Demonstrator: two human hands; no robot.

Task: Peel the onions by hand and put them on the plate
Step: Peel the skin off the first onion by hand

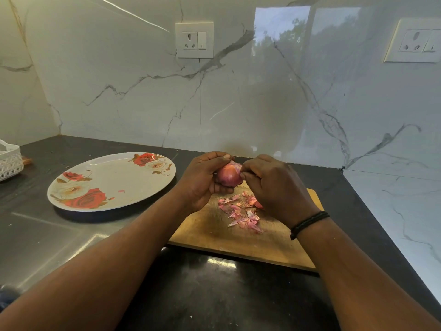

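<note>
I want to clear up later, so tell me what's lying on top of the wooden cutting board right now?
Loose pink onion skins lie scattered on the cutting board. The right hand covers part of the board, so anything beneath it is hidden.

One view only, head-mounted, looking forward and down over both forearms onto the dark desk [71, 247]. It sits close above the cutting board [214, 237], faces the marble wall [143, 91] dead ahead, and wide-angle curvature bends the edges.
</note>
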